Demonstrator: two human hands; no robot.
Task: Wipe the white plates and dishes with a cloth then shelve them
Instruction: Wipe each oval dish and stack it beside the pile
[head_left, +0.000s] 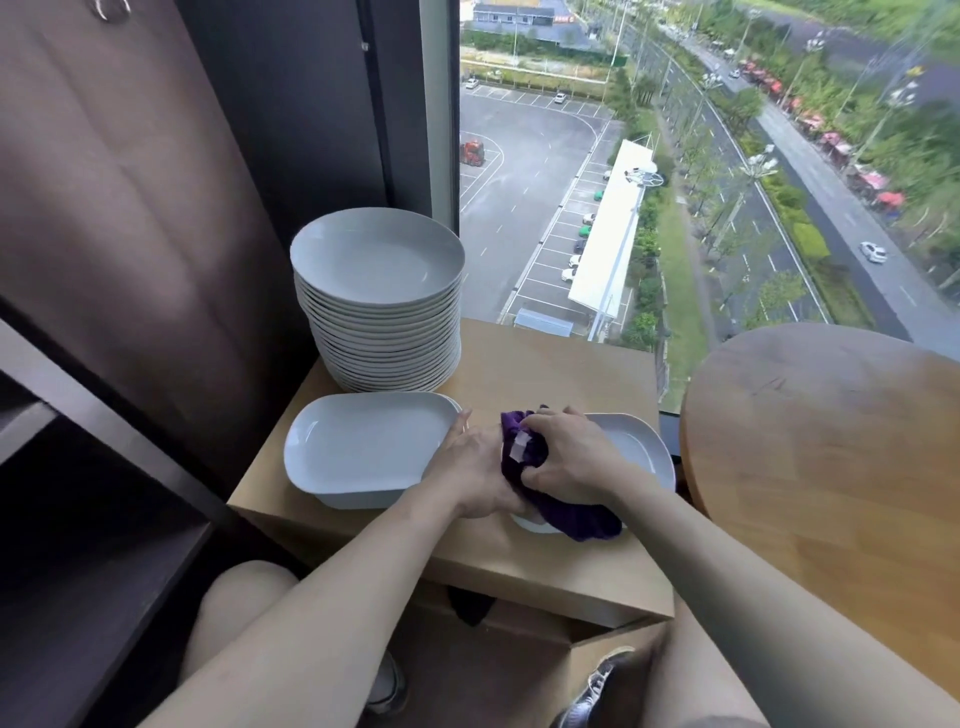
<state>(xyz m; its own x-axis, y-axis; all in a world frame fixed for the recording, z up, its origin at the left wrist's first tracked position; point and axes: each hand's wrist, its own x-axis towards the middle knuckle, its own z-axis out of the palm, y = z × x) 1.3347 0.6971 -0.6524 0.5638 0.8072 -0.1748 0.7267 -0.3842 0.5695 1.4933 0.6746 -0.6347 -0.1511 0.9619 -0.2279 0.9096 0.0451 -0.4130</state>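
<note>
Much of the space beyond the low wooden table (545, 364) is filled by a large window (675, 156), through which a car park and roads are seen far below. To the left of that table a brown curtain (130, 182) is hung, and a dark shelf unit (78, 519) is seen beside it, nearer the camera. Just to the table's right a round wooden tabletop (831, 441) is placed. On the table's far left corner a tall stack of white round plates (376, 260) is piled. In front of the stack, on the table's near left part, a white rectangular dish (363, 447) is set upright, with at least one more of its kind nested under it. On the table's near right part a second white dish (644, 447) is found, largely covered. A purple cloth (571, 514) is bunched over that dish near the middle of the table's front edge, and a small pale tag (519, 447) is shown on it. The cloth is gripped from above by the right hand (566, 462), whose fingers are curled tightly into the fabric. The left hand (467, 467) is laid between the two dishes against the cloth; its thumb is held straight, but its fingers are hidden, so their grip cannot be told.
</note>
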